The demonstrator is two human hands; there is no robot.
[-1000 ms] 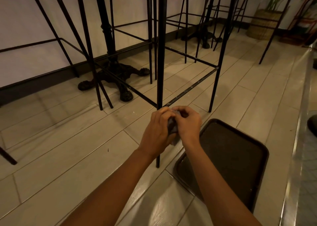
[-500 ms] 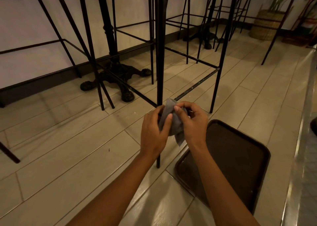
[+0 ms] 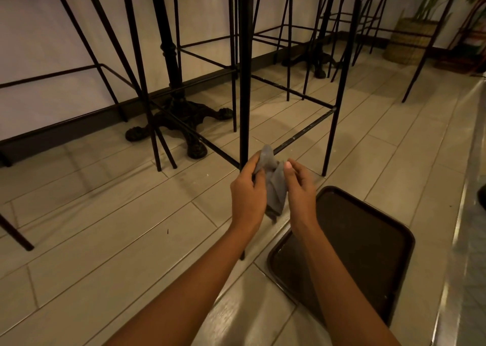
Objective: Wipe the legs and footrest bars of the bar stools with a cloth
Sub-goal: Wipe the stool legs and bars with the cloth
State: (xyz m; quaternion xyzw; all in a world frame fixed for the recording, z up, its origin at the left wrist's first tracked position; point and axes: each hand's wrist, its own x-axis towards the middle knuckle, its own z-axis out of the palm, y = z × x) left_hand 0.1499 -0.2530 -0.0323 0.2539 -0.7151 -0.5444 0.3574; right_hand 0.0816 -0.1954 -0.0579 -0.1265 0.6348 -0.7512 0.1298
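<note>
cloth [image 3: 273, 185], a small grey crumpled one, sits between the two hands near the middle of the view, held up off the floor [image 3: 105, 240]. left hand [image 3: 247, 195] pinches its upper left fold between thumb and curled fingers. right hand [image 3: 299, 190] has its thumb laid on the cloth's upper right edge, with the fingers curled round the far side, so both hands hold it. the lower end of the cloth hangs free between the wrists.

at twelve o'clock from the hands, the nearest stool leg [image 3: 244, 82] rises straight up out of the view. its lower part passes behind the left hand, and its foot shows on the floor at six o'clock, under the left forearm. a footrest bar [image 3: 305, 132] runs from this leg toward two o'clock to the next leg; it is scuffed with pale marks. the cloth's top tip overlaps the near end of this bar, though i cannot tell whether they touch. another bar runs off toward ten o'clock.

at four o'clock from the hands, a dark brown tray [image 3: 355, 253] lies flat on the pale floor planks. at ten o'clock, a black cast table base [image 3: 181, 124] with clawed feet stands near the wall [image 3: 39, 30], among more thin black stool legs. far off at two o'clock stands a woven basket [image 3: 410, 40] with a plant.
</note>
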